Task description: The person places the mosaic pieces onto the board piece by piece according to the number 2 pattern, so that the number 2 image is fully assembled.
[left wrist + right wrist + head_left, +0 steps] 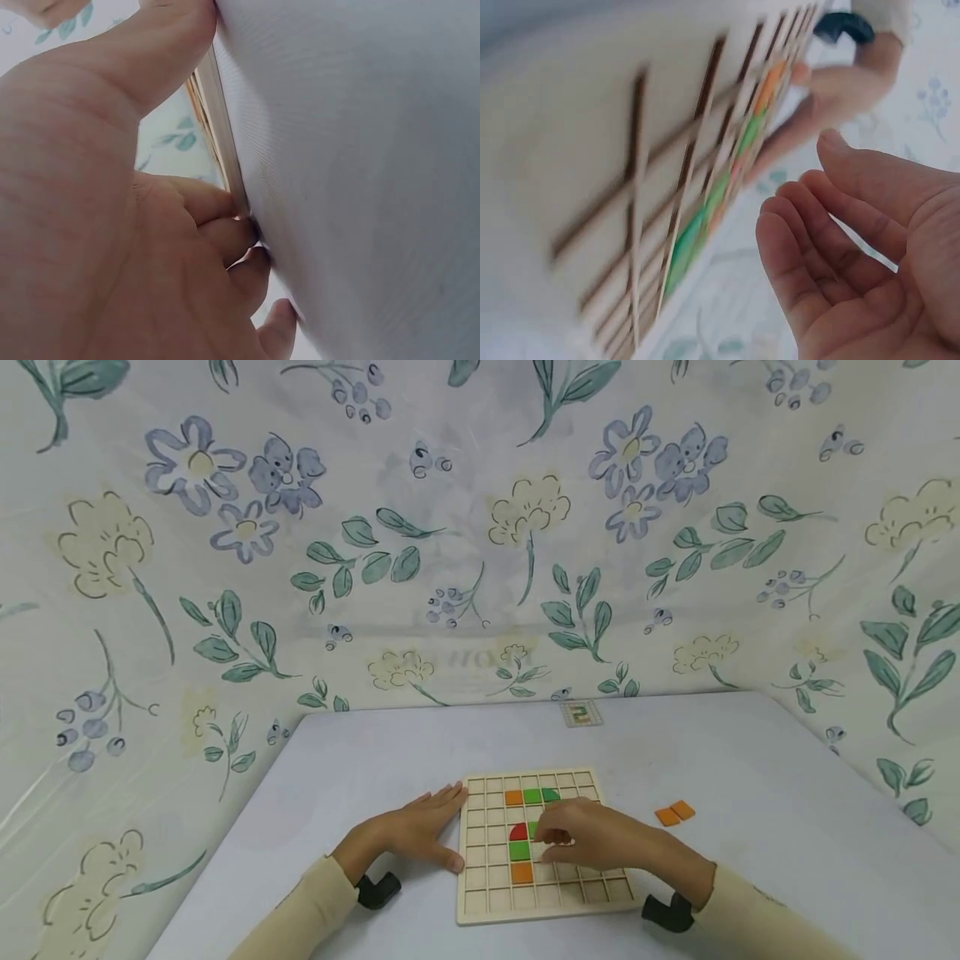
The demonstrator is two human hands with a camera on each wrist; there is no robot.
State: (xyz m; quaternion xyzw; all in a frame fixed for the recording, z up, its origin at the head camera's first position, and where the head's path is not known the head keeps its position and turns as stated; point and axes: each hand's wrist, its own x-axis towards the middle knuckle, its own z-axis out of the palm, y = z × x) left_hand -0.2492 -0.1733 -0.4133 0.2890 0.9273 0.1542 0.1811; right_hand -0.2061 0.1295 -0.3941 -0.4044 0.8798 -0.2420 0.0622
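A pale wooden grid board (480,902) lies on the table. My left hand (423,828) is flat at its left side, fingers spread, with the thumb and fingertips against the edge. Over the board's middle hovers my right hand (592,833), its fingers loosely bent. In the right wrist view nothing shows between that thumb and the fingers. An orange tile (513,797), a green tile (532,796) and a rounded dark green tile (551,794) form an upper row. Lower down are a red rounded tile (519,832), a partly hidden green tile (533,830), another green tile (520,851) and an orange one (522,872).
Two loose orange square tiles (667,817) lie side by side to the right of the board. A small card (582,713) with a grid pattern is at the table's back. Behind the white table (360,760) hangs a floral sheet (465,543).
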